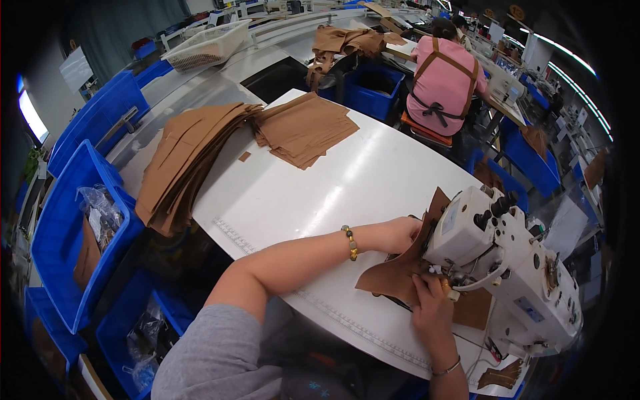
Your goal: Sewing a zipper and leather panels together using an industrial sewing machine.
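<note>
A brown fabric piece (390, 277) lies under the head of a white sewing machine (470, 223), with part of it standing up against the machine's left side. My left hand (402, 234) is at the far side of this piece, its fingers curled at the raised fabric and partly hidden by it. Close to the needle area, my right hand (433, 305) has bent fingers together on the near part of the same piece. The needle itself is too small to make out.
A stack of brown fabric pieces (180, 160) hangs over the white table's (293, 207) left edge, beside a flatter pile (307, 130). Blue bins (57, 267) stand at the left. Ahead, a person in pink (443, 87) sits at another machine. Brown scraps (501, 375) lie at the lower right.
</note>
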